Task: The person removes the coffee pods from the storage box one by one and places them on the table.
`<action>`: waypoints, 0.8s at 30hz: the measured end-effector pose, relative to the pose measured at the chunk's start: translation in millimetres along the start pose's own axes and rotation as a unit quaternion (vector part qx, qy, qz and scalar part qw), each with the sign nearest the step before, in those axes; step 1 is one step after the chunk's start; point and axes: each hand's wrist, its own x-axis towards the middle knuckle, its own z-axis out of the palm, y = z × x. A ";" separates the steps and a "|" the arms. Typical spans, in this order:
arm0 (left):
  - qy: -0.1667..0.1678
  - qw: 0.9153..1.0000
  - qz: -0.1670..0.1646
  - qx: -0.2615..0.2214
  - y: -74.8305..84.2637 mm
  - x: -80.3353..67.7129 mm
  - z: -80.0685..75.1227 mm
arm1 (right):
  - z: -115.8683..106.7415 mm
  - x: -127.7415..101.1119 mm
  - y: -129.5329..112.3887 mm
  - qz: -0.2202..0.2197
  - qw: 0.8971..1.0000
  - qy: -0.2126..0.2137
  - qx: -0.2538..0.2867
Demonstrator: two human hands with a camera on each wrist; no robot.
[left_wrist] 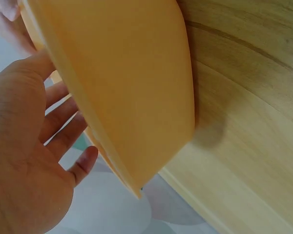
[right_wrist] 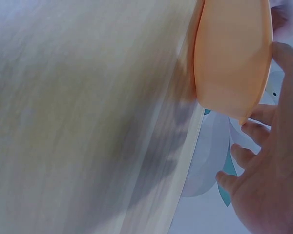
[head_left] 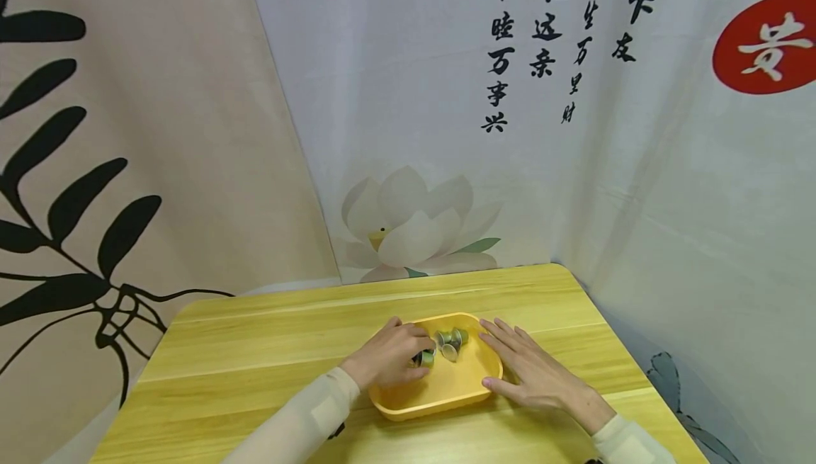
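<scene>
a yellow tray [head_left: 446,397] sits on the wooden counter [head_left: 255,365], near the front edge and a little right of the middle. inside it lie several small metal capsules, grouped toward the far left part of the tray. the left hand [head_left: 390,356] reaches over the tray's left rim, its fingers curled around one capsule [head_left: 423,359] at the near left of the group. three more capsules [head_left: 450,342] lie just beside it, touching or nearly touching each other. the right hand [head_left: 534,372] lies flat against the tray's right rim, fingers straight and spread, holding nothing, with the thumb along the near right corner. in the left wrist view the tray's outer wall [left_wrist: 132,83] fills the frame beside the palm [left_wrist: 24,161]. behind the counter hang printed cloths, one with a white lotus [head_left: 411,227] and black calligraphy [head_left: 510,46], one with dark leaves [head_left: 70,202].
</scene>
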 end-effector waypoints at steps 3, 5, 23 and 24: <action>-0.004 1.000 -0.001 0.002 -1.3 1.5 2.0 | 0.0 0.0 -0.7 0.000 1.000 0.002 -0.001; -0.005 1.000 0.000 0.006 -2.2 2.6 3.4 | 0.1 -0.1 -1.1 0.001 1.000 0.002 -0.003; -0.006 0.999 0.013 0.045 -5.4 7.4 11.2 | 2.0 -1.3 -2.2 0.006 1.000 0.003 0.008; -0.007 0.999 0.011 0.047 -5.4 7.7 11.7 | 2.1 -1.3 -2.1 0.006 1.000 0.003 0.008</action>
